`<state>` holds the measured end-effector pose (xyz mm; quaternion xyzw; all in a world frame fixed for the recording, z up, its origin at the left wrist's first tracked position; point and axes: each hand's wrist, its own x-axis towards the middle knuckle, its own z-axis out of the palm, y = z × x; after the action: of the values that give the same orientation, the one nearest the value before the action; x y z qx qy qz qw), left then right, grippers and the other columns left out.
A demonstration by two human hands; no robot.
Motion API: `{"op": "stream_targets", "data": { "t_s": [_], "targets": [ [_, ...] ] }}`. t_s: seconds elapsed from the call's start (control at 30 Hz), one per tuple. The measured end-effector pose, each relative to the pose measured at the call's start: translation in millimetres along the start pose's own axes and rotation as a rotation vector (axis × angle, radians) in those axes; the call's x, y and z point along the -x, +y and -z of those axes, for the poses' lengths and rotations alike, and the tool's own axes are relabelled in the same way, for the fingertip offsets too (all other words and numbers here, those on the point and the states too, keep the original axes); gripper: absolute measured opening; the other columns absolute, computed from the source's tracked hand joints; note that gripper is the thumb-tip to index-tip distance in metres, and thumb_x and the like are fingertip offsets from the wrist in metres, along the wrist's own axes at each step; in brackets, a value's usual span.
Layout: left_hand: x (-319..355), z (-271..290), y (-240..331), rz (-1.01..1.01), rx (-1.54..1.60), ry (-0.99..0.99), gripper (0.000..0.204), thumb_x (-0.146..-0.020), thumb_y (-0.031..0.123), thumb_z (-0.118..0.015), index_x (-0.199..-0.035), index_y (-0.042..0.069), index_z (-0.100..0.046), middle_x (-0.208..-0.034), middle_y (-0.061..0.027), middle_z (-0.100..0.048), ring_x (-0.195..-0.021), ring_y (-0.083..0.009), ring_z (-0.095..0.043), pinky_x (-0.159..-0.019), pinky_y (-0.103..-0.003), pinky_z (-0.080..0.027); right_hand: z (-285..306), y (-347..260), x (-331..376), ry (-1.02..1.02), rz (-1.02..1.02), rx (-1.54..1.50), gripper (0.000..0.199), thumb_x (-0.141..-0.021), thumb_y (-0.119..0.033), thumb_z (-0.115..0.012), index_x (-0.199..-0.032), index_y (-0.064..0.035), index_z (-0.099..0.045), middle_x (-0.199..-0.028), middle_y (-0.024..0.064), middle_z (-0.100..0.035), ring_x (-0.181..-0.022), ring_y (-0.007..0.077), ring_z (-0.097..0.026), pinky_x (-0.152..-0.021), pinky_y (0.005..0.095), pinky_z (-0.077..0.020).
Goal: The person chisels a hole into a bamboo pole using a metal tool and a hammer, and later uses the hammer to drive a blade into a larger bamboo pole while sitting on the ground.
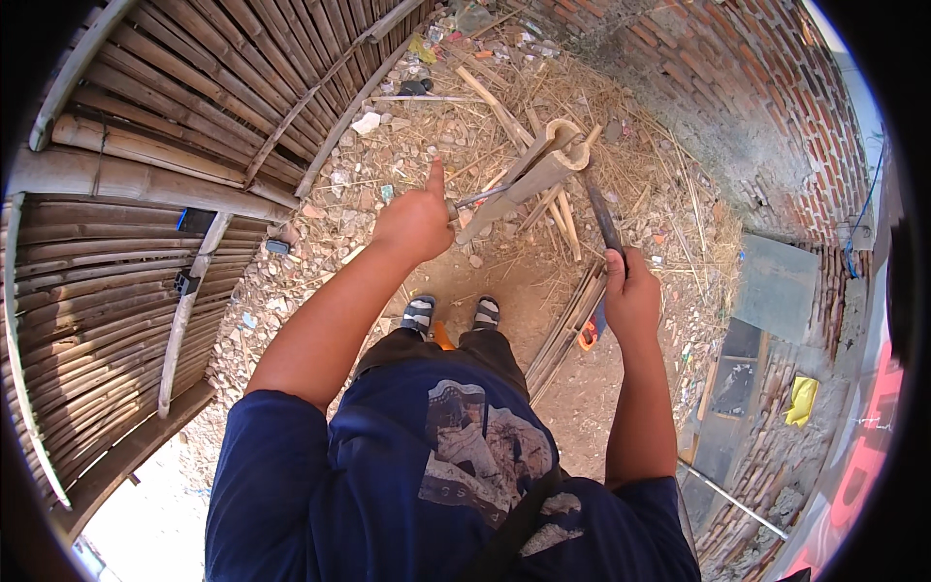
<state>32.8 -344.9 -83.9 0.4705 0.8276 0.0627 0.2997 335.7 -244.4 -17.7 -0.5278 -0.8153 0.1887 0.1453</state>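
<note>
My left hand (415, 225) is closed round a handle with its index finger stretched out; a thin metal shaft (480, 196) sticks out of the fist to the right and meets the split bamboo (543, 177). The bamboo is a pale, thick hollow piece, cleft lengthwise, with its curved open ends upward and away from me. To its right, my right hand (632, 291) grips the lower end of a dark bar-like tool (603, 209). The bar's far end reaches the bamboo's right edge; whether it has a head there, I cannot tell.
Bamboo strips (567, 330) and an orange-and-blue object (592, 328) lie by my sandalled feet (419, 315). Straw, stones and litter cover the ground beyond. A bamboo slat wall (136, 281) stands left, a brick wall (737, 97) right, with a grey panel (779, 286) against it.
</note>
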Motion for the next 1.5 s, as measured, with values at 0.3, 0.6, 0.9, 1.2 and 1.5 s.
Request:
{"op": "stream_targets", "data": {
  "t_s": [0.3, 0.6, 0.9, 1.2, 1.5],
  "targets": [
    [5.6, 16.5, 11.9, 0.014, 0.023, -0.087, 0.091, -0.086, 0.007, -0.062, -0.165, -0.002, -0.016, -0.114, -0.0286, -0.072, -0.104, -0.0406, -0.073, -0.09, -0.048, -0.06, -9.7, 19.4, -10.0, 0.26, 0.176, -0.084, 0.042, -0.114, -0.041, -0.044, -0.095, -0.0055, -0.054, -0.062, -0.0041, -0.045, -0.053, 0.0052, -0.04, -0.049, 0.0268, -0.0289],
    [-3.1, 11.3, -5.8, 0.013, 0.037, -0.028, 0.093, -0.085, 0.01, -0.068, -0.163, -0.004, -0.021, -0.112, -0.0297, -0.072, -0.106, -0.0421, -0.071, -0.093, -0.049, -0.058, 19.2, 10.0, -22.0, 0.14, 0.028, -0.329, 0.048, -0.113, -0.045, -0.045, -0.094, -0.0025, -0.055, -0.065, 0.0051, -0.052, -0.059, 0.0139, -0.049, -0.055, 0.0339, -0.0391],
    [-5.4, 16.1, -1.9, -0.008, 0.003, -0.06, 0.09, -0.086, 0.009, -0.067, -0.163, -0.004, -0.022, -0.113, -0.03, -0.071, -0.11, -0.0421, -0.07, -0.093, -0.048, -0.058, -18.4, 19.7, -31.7, -0.035, -0.002, -0.14, 0.044, -0.113, -0.044, -0.048, -0.093, -0.0044, -0.053, -0.061, 0.0001, -0.044, -0.056, 0.0106, -0.046, -0.051, 0.0331, -0.0376],
    [0.3, 25.1, 3.6, -0.004, -0.034, -0.114, 0.087, -0.088, 0.01, -0.066, -0.162, -0.004, -0.024, -0.116, -0.029, -0.071, -0.112, -0.0413, -0.07, -0.096, -0.049, -0.058, -38.4, 22.1, -21.1, -0.107, -0.039, -0.034, 0.047, -0.112, -0.043, -0.048, -0.098, 0.0018, -0.056, -0.071, 0.0205, -0.059, -0.065, 0.0348, -0.057, -0.063, 0.0455, -0.0452],
    [-1.0, 21.8, -1.2, -0.023, -0.072, -0.106, 0.086, -0.086, 0.011, -0.068, -0.158, -0.011, -0.027, -0.112, -0.0281, -0.073, -0.108, -0.0389, -0.072, -0.092, -0.045, -0.059, 9.1, -3.4, -2.8, 0.069, -0.106, -0.623, 0.05, -0.113, -0.049, -0.042, -0.094, -0.0057, -0.056, -0.066, -0.0038, -0.044, -0.059, 0.0048, -0.04, -0.053, 0.0244, -0.0318]
  ]
}}
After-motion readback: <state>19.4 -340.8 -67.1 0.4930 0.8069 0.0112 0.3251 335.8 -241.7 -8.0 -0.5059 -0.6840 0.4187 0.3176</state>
